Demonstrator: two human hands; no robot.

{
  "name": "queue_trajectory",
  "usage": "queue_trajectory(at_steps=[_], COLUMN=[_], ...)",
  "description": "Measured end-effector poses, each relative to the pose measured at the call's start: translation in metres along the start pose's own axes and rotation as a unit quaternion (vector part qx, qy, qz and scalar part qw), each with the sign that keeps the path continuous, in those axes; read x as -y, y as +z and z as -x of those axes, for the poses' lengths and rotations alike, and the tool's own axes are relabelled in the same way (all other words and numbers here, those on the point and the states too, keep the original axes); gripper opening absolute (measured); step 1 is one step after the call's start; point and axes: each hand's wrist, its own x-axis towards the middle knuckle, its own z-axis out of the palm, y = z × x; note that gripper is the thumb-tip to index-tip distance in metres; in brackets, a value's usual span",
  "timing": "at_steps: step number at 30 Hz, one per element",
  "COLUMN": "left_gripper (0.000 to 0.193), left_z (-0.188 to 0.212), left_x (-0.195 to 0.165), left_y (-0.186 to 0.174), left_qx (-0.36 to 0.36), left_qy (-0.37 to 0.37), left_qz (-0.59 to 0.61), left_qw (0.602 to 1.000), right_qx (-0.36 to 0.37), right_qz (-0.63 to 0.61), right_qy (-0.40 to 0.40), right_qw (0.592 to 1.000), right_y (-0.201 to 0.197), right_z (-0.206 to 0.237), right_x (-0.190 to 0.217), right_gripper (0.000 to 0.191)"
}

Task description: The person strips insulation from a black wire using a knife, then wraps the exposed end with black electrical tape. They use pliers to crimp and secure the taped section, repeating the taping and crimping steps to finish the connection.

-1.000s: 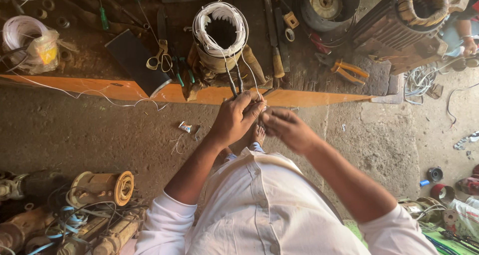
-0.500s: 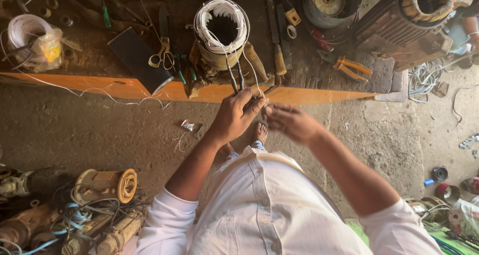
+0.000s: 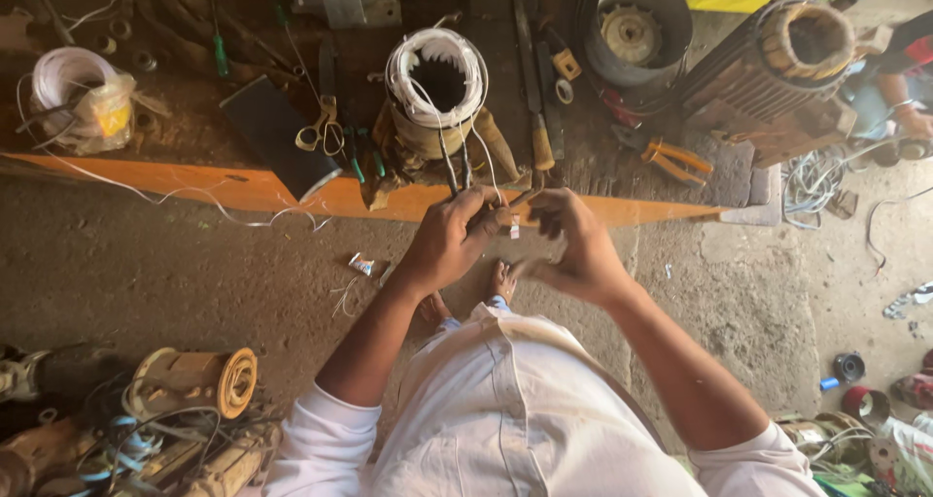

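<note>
The person's white shirt [image 3: 515,419] filled the foreground, sleeves rolled up. Just beyond it, the left hand [image 3: 449,239] was closed around thin wire leads [image 3: 457,167], pinching them near their lower ends. The right hand [image 3: 573,244] sat just beside it, fingers curled in close to the same leads; whether it gripped anything could not be told. The leads ran up to a motor stator [image 3: 437,89] with white windings, upright on the orange-edged bench [image 3: 243,191]. Scissors [image 3: 321,133] lay left of it, orange-handled pliers [image 3: 671,157] right.

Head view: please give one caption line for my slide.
Both hands, left hand and right hand, hold lead wires from a white-wound motor stator on the workbench.
</note>
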Motion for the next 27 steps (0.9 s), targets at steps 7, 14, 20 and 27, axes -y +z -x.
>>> queue_trajectory(at_steps=[7, 14, 20, 27], left_gripper=[0.022, 0.021, 0.026, 0.026], left_z=[0.001, 0.000, -0.005, -0.007], left_x=[-0.002, 0.001, -0.007, -0.018], left_y=[0.001, 0.001, -0.005, -0.009], left_qx=[0.015, 0.030, 0.043, 0.061], left_qy=[-0.035, 0.000, -0.046, -0.031], left_qz=[0.014, 0.030, 0.015, 0.032], left_qw=[0.999, 0.999, 0.998, 0.997], right_qx=[-0.029, 0.020, -0.092, -0.068], right_qz=[0.233, -0.315, 0.192, 0.339], right_qy=[-0.118, 0.379, -0.010, -0.198], right_qw=[0.965, 0.870, 0.977, 0.917], right_y=[0.008, 0.015, 0.002, 0.004], right_z=[-0.001, -0.012, -0.007, -0.002], right_x=[-0.007, -0.016, 0.015, 0.007], right_gripper=[0.025, 0.031, 0.037, 0.040])
